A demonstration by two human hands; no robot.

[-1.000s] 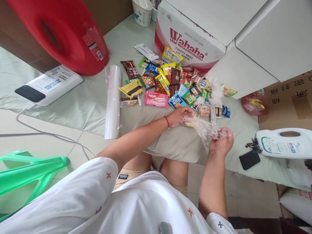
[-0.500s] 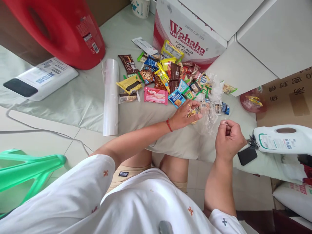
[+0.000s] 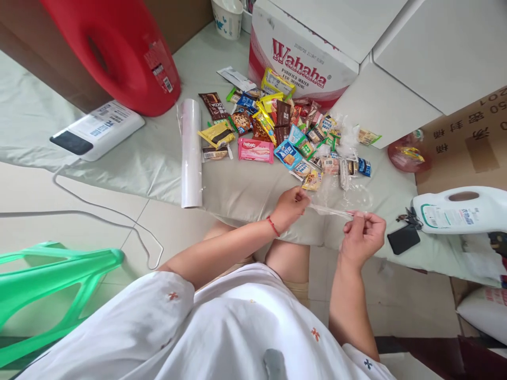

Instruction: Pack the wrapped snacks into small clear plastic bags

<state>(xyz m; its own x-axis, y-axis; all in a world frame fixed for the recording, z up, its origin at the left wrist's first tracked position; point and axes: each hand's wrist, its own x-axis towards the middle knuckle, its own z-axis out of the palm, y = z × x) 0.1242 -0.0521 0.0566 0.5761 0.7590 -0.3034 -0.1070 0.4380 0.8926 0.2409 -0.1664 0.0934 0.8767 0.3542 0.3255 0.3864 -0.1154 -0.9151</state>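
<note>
Pinched between the fingers of my left hand (image 3: 292, 210) is one side of a clear plastic bag (image 3: 330, 211). My right hand (image 3: 363, 237) grips the other side, and the bag's edge is stretched taut between them. Its clear film spreads over the cloth beyond my hands, close to several small wrapped snacks. The nearest is a yellow snack packet (image 3: 312, 180). Behind it lies a heap of packets, with a pink Nabati wafer pack (image 3: 255, 151) and a blue biscuit packet (image 3: 288, 153) at its front.
A roll of clear plastic bags (image 3: 191, 158) lies left of the snacks. Around them stand a Wahaha carton (image 3: 301, 63), a red jug (image 3: 119, 53), a label printer (image 3: 99, 129) and a white detergent bottle (image 3: 447, 214). A green stool (image 3: 59, 279) is at lower left.
My left hand has moved down from the snacks and closed on the bag's edge. My right hand has shifted slightly left. The bag edge is now pulled straight between both hands.
</note>
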